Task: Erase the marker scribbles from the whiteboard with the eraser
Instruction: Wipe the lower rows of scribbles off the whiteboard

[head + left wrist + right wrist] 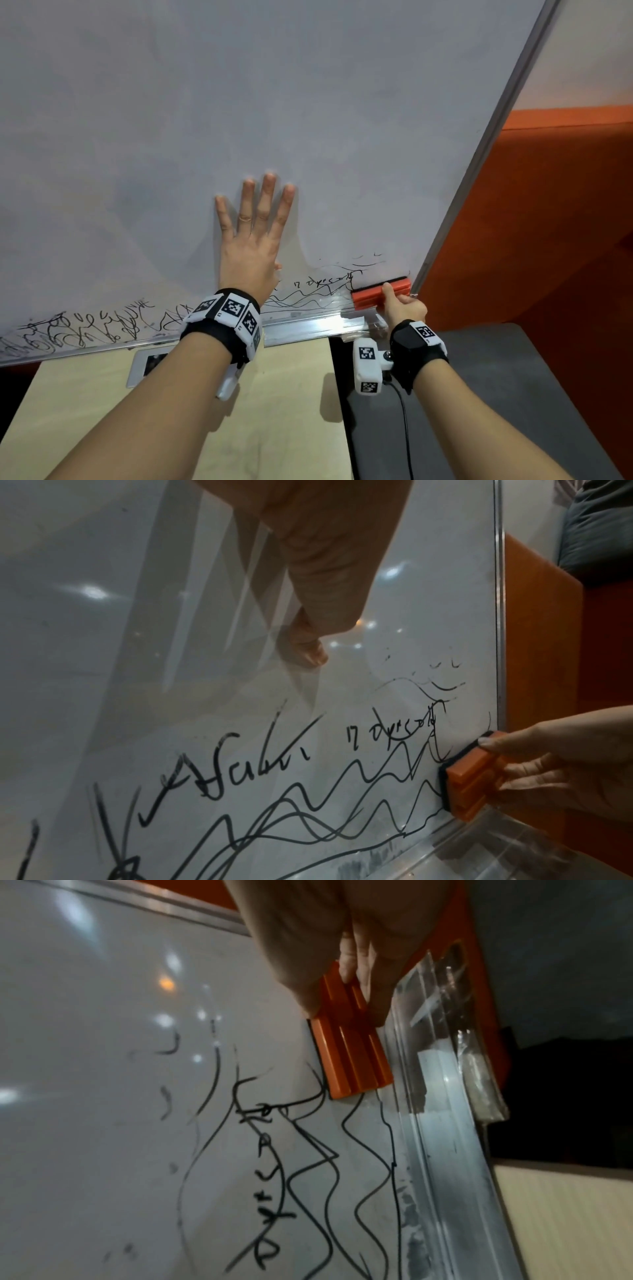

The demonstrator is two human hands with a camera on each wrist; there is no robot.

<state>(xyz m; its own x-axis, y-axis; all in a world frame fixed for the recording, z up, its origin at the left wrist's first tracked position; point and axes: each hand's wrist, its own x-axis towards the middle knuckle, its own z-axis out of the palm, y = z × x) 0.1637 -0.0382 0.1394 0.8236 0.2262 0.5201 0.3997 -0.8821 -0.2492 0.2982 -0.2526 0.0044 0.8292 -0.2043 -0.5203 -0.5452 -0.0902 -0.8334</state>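
The eraser (380,290) sits pressed against the whiteboard (239,102) at its lower right corner, just above the metal tray (308,327), felt side on the board. The right hand (404,308) grips it, thumb on top, fingers curled round its orange back. The left hand (251,246) lies flat on the board with fingers spread, and black scribbles (85,325) run along the bottom edge.

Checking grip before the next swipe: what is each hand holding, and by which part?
The right hand grips the orange eraser by its ribbed plastic back, felt against the whiteboard. The left hand holds nothing; it presses flat on the board.
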